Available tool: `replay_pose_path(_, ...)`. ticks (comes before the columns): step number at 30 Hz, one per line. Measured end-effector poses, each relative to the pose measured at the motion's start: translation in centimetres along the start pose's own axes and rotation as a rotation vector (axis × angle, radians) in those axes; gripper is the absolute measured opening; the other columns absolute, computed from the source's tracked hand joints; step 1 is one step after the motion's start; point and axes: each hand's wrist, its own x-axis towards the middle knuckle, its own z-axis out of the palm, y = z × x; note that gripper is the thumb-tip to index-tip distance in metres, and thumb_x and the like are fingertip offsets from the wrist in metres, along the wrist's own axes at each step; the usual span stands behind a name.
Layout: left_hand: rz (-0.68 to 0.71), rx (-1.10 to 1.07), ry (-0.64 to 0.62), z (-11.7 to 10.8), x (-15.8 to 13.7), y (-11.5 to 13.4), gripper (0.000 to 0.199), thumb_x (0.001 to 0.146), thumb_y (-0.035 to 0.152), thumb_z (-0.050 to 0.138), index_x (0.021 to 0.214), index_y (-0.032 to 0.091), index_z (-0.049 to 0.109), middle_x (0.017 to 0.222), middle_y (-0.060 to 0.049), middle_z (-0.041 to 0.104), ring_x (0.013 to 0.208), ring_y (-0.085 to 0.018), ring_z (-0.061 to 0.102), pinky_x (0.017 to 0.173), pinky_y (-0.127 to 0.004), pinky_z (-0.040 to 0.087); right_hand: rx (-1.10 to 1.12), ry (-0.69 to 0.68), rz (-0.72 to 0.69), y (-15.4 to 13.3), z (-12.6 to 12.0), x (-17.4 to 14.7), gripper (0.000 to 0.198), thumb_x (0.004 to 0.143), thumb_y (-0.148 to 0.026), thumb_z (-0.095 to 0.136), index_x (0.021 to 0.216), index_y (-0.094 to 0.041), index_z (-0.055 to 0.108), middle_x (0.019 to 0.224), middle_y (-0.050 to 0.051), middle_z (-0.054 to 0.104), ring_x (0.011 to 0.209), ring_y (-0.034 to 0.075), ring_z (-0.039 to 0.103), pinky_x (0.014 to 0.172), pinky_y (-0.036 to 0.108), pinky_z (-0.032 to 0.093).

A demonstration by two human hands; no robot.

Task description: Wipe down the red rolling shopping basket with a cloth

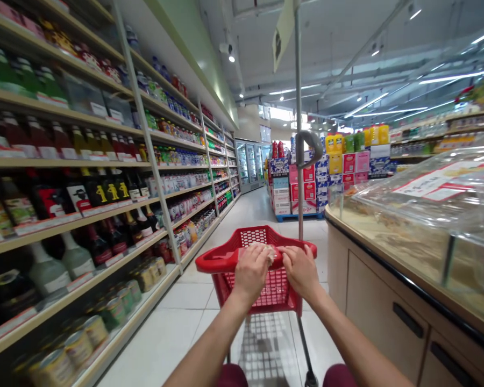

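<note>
A red plastic shopping cart (274, 293) stands right in front of me. My left hand (251, 273) is closed over the middle of its red handle (215, 262). Beside the left fingers shows a small crumpled whitish thing (271, 253), perhaps plastic wrap; whether the hand grips it too, I cannot tell. My right hand (301, 270) is wrapped round the handle's right part. A tall grey pole (299, 80) with a curved grey hook (311, 148) rises at the cart's right side. Inside the basket, much is hidden by my hands and the handle.
Shelves (76, 215) of bottles and cans line the left. On the right runs a wooden counter (379, 285) with clear covers (427, 185). Ahead, the tiled aisle (250, 207) passes stacked drink boxes (302, 188) towards glass-door fridges (248, 161).
</note>
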Motion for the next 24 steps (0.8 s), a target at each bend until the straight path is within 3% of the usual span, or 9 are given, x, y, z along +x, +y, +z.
replay_pose_path(4,-0.145,0.065,0.072,-1.8,-2.1,-4.6,0.025,0.084,0.024,0.039,0.097,0.018,0.060,0.095,-0.007,0.066,0.093,-0.019,0.058,0.084,-0.039,0.049,0.037,0.041,0.004,1.1,0.1,-0.1,0.027,0.083,-0.021,0.033,0.093,-0.023,0.058,0.098,0.002,0.063,0.093,0.017,0.054,0.098,0.047,0.018)
replay_pose_path(6,-0.188,0.089,0.087,-2.0,-2.5,-5.3,0.024,0.084,0.024,0.040,0.094,0.018,0.060,0.091,-0.006,0.066,0.089,-0.018,0.059,0.082,-0.038,0.050,0.023,0.081,0.040,1.2,0.4,-0.1,0.024,0.083,-0.024,0.035,0.088,-0.022,0.058,0.091,0.002,0.064,0.089,0.018,0.054,0.097,0.048,0.018)
replay_pose_path(12,-0.085,0.019,0.010,-1.0,-1.1,-3.2,0.023,0.083,0.023,0.041,0.098,0.020,0.059,0.099,-0.005,0.064,0.097,-0.016,0.055,0.086,-0.033,0.046,0.005,0.077,0.042,1.8,0.2,0.2,0.027,0.083,-0.027,0.034,0.090,-0.023,0.060,0.092,0.003,0.064,0.091,0.019,0.053,0.095,0.047,0.019)
replay_pose_path(18,-0.316,0.055,-0.012,-3.1,-2.7,-5.5,0.023,0.085,0.026,0.038,0.084,0.020,0.060,0.084,-0.002,0.065,0.082,-0.015,0.057,0.079,-0.033,0.044,-0.016,0.094,-0.004,3.2,0.4,-0.2,0.026,0.083,-0.031,0.034,0.092,-0.022,0.057,0.093,0.003,0.063,0.091,0.019,0.053,0.096,0.047,0.017)
replay_pose_path(21,-0.363,0.041,-0.048,-3.4,-2.9,-4.7,0.024,0.085,0.027,0.037,0.081,0.020,0.059,0.079,-0.002,0.063,0.078,-0.014,0.056,0.075,-0.031,0.044,-0.050,0.091,-0.063,4.6,0.8,-0.3,0.027,0.083,-0.033,0.034,0.096,-0.022,0.055,0.096,0.003,0.062,0.095,0.020,0.051,0.097,0.048,0.016)
replay_pose_path(24,-0.316,0.037,-0.067,-3.2,-2.5,-2.6,0.025,0.086,0.030,0.036,0.084,0.020,0.058,0.078,-0.002,0.061,0.077,-0.014,0.054,0.074,-0.031,0.043,-0.109,0.039,-0.111,7.0,0.7,0.1,0.030,0.084,-0.032,0.032,0.101,-0.022,0.054,0.103,0.004,0.060,0.105,0.021,0.046,0.097,0.049,0.017)
